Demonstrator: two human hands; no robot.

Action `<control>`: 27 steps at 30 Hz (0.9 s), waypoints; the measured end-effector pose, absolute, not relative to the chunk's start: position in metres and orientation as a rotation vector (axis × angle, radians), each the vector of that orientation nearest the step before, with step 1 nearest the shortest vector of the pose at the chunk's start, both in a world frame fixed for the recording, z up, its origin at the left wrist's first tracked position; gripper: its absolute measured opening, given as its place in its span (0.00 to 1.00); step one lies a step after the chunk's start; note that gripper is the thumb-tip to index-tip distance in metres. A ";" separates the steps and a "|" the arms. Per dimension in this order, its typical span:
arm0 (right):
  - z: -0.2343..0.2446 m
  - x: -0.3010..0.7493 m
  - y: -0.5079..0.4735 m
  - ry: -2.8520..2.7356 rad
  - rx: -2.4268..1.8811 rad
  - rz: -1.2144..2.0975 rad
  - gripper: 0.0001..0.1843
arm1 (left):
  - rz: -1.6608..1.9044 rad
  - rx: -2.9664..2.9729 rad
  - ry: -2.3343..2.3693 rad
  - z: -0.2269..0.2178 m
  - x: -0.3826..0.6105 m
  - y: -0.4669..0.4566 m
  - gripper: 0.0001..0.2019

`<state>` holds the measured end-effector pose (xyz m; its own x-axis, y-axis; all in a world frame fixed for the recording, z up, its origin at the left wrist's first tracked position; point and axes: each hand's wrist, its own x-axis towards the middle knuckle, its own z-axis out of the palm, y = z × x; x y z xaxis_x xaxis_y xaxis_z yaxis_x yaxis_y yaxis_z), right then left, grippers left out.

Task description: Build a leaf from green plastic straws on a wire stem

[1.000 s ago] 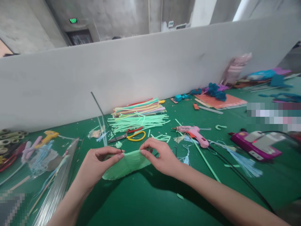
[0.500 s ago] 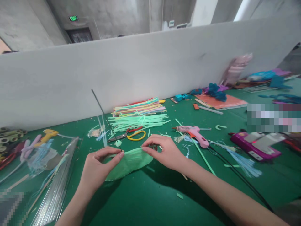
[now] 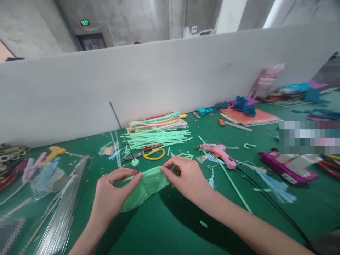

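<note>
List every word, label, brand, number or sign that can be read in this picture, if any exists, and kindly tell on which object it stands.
No text can be read.
Green lit sign, top left: characters too small and blurred.
White wall device: too small to read.
Purple power strip: no legible print.
Green sheet: no lettering visible.

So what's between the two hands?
The green pleated piece spans the gap from the left hand to the right hand; the head view shows it.
</note>
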<state>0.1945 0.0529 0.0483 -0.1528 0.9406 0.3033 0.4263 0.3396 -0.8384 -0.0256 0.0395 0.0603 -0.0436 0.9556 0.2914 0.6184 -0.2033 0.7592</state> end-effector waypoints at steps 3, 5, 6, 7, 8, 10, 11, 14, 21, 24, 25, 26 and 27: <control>0.057 0.206 0.057 -1.592 -1.137 1.252 0.07 | 1.122 1.777 1.674 0.060 -0.028 0.042 0.13; 0.060 0.215 0.061 -1.475 -1.082 1.523 0.07 | 1.098 1.774 1.659 0.061 -0.029 0.044 0.13; 0.060 0.220 0.064 -1.426 -1.059 1.623 0.08 | 1.090 1.784 1.650 0.060 -0.030 0.045 0.13; 0.060 0.223 0.066 -1.393 -1.036 1.700 0.09 | 1.091 1.797 1.642 0.060 -0.030 0.046 0.12; 0.060 0.226 0.068 -1.379 -1.011 1.758 0.10 | 1.097 1.809 1.635 0.059 -0.031 0.047 0.12; 0.058 0.230 0.071 -1.385 -0.958 1.828 0.14 | 1.113 1.819 1.627 0.058 -0.032 0.048 0.11; 0.058 0.232 0.072 -1.408 -0.934 1.839 0.16 | 1.120 1.816 1.627 0.057 -0.032 0.048 0.11; 0.056 0.233 0.074 -1.502 -0.883 1.830 0.15 | 1.121 1.802 1.616 0.057 -0.032 0.049 0.11; 0.047 0.226 0.079 -1.488 -0.873 1.845 0.27 | 1.148 1.775 1.579 0.059 -0.031 0.049 0.10; 0.042 0.224 0.081 -1.530 -0.878 1.814 0.24 | 1.152 1.772 1.574 0.059 -0.031 0.049 0.10; 0.041 0.223 0.082 -1.544 -0.884 1.785 0.23 | 1.155 1.775 1.571 0.059 -0.031 0.049 0.10; 0.041 0.223 0.082 -1.560 -0.893 1.760 0.22 | 1.160 1.779 1.568 0.060 -0.031 0.049 0.10; 0.041 0.222 0.083 -1.581 -0.907 1.736 0.22 | 1.161 1.783 1.565 0.060 -0.031 0.049 0.10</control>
<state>0.2223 0.0827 0.0407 -0.5762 0.8130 -0.0834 0.0069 -0.0971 -0.9952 -0.0311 0.0490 0.0596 -0.0217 0.9618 0.2729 0.5403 -0.2184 0.8126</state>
